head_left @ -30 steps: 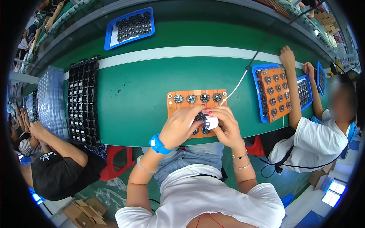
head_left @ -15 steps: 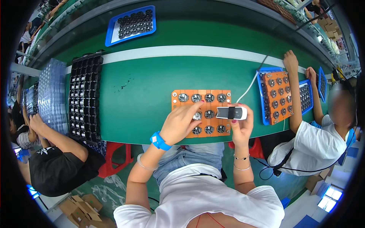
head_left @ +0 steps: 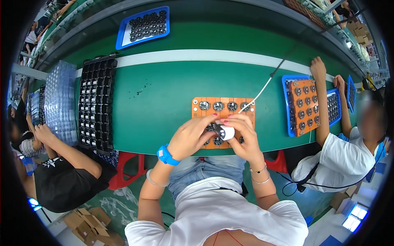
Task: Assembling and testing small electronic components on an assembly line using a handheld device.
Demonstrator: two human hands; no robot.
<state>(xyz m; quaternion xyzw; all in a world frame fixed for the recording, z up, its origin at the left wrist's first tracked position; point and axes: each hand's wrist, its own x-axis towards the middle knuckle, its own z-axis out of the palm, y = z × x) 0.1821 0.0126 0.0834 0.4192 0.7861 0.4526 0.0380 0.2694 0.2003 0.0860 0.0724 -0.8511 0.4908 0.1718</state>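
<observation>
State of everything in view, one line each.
White-and-black rounded piece: held over the near board
Bare right hand: gripping that piece
Bare left hand: fingers bent at its dark end, grip unclear
Near orange rectangular board: loaded, partly covered by hands
Right-side orange rectangular board: loaded
Black compartment tray: partly filled
Far blue rectangular tray: loaded
Brown cardboard box: open

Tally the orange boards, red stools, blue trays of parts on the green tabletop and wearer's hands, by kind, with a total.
Orange boards: 2
Red stools: 2
Blue trays: 4
Wearer's hands: 2 (left hand, right hand)
Total: 10
</observation>
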